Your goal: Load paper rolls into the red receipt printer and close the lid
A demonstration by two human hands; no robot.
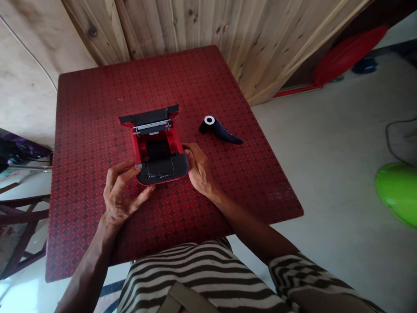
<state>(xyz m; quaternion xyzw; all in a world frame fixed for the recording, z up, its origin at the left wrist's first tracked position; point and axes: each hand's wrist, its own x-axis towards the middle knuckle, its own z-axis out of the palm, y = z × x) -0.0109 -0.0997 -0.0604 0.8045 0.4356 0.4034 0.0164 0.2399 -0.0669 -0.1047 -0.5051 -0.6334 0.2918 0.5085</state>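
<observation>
Red-and-black device [164,166] between both hands over patterned red surface [94,108]; contact with surface unclear. Lid [148,116] raised at far side, dark roll [158,150] inside. Left hand [119,193]: fingers clamped on near left corner, thumb at front edge. Right hand [199,170]: fingers clamped on right side. Beyond right hand, well apart from device: loose dark roll [220,131], white-rimmed core upward, tail trailing rightward. Behind surface: wooden panelling [195,26].
</observation>
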